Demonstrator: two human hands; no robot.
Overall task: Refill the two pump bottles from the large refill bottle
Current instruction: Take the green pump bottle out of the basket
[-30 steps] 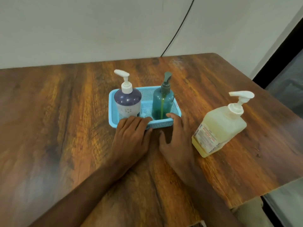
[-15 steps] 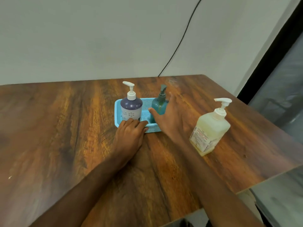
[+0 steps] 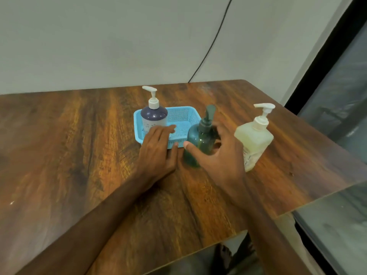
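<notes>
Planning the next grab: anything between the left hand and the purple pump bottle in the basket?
Nothing visible. The left hand rests on the front wall of the blue basket, fingertips over the rim just in front of the purple pump bottle. The right hand holds the teal pump bottle off to the side, outside the basket.

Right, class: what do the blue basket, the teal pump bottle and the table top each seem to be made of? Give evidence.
Blue basket: probably moulded plastic, matt; uniform colour, walls a fine grid of holes.
Teal pump bottle: tinted see-through plastic, possibly glass, glossy; light passes through it.
Table top: wood or wood-look laminate, slight sheen; streaky brown grain.
</notes>
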